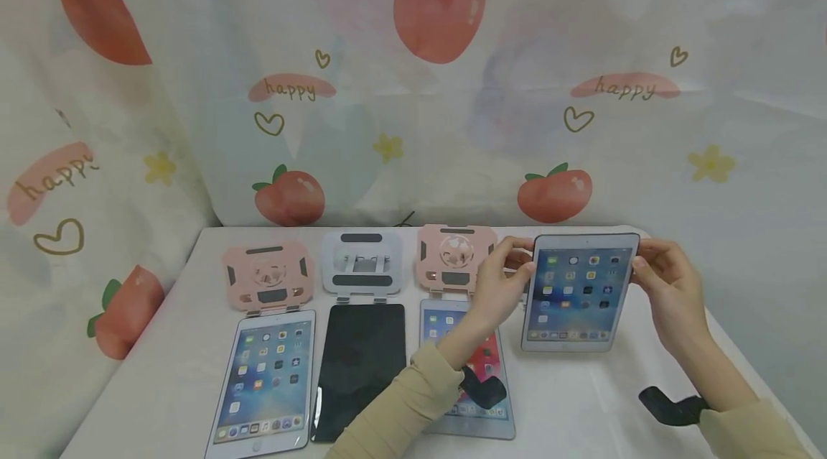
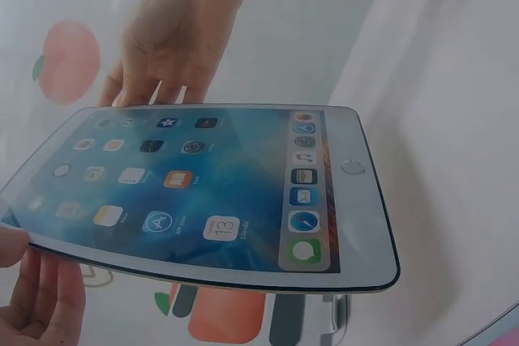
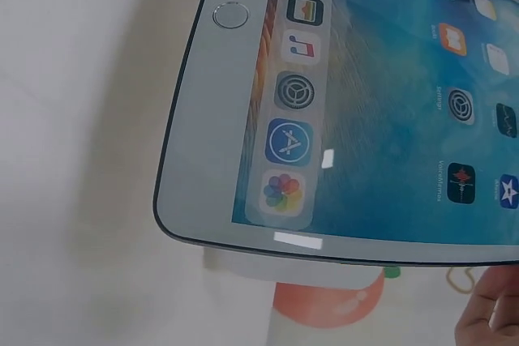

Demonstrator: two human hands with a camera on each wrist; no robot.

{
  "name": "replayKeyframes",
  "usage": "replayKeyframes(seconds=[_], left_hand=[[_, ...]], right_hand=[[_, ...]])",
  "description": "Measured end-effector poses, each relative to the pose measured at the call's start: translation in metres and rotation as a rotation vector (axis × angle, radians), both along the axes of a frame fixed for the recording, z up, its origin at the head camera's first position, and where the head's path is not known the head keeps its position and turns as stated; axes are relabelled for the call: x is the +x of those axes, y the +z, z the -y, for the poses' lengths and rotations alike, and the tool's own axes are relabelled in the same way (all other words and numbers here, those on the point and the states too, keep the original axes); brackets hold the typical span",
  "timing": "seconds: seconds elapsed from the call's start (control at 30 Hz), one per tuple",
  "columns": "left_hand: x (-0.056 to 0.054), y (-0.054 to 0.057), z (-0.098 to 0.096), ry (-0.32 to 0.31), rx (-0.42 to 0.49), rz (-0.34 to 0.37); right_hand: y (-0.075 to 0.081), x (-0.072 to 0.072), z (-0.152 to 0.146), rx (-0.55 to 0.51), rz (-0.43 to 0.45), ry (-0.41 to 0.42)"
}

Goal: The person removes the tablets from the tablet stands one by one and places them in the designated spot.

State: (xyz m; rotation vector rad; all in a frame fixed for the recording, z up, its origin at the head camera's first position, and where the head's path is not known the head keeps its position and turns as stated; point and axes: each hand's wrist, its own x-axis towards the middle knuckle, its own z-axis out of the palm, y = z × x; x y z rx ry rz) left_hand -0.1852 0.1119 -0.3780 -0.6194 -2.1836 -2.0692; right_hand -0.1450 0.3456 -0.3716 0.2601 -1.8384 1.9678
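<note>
A white-framed tablet (image 1: 578, 294), its screen lit with app icons, stands upright and tilted back at the right of the table. My left hand (image 1: 499, 286) grips its left edge near the top, the thumb at the front rim. On the opposite edge, my right hand (image 1: 673, 294) holds it, also near the top. Behind the tablet, part of a stand with dark pads (image 2: 285, 315) shows in the left wrist view; the rest is hidden. The home button (image 3: 231, 14) end is lowest. Whether the tablet touches the stand I cannot tell.
To the left lie a lit white tablet (image 1: 263, 380), a dark-screened tablet (image 1: 360, 373) and another lit tablet (image 1: 434, 319), partly under my left forearm. Behind them are pink stands (image 1: 268, 276) (image 1: 455, 258) and a white stand (image 1: 362, 265). A fruit-printed cloth (image 1: 439, 136) hangs behind the table.
</note>
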Motion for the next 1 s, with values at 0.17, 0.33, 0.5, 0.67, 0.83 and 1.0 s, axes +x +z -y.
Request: replayKeyframes(seconds=[0.17,0.33,0.5,0.67,0.83,1.0], left_hand=[[0.008,-0.003,0.003,0.001,0.014,0.03],[0.016,-0.008,0.004,-0.001,0.058,0.094],[0.022,-0.014,0.005,-0.004,0.109,0.171],[0.028,-0.019,0.007,-0.002,0.12,0.206],[0.033,-0.026,0.007,-0.01,0.157,0.251],[0.036,-0.031,0.006,0.008,0.182,0.323]], right_hand=[[-0.004,0.009,0.002,0.023,0.032,-0.009],[-0.009,0.016,0.004,0.047,0.067,-0.018],[-0.016,0.021,0.005,0.036,0.105,-0.004],[-0.021,0.026,0.006,0.077,0.157,-0.015],[-0.026,0.029,0.004,0.123,0.224,-0.037],[-0.032,0.031,0.002,0.106,0.261,-0.015]])
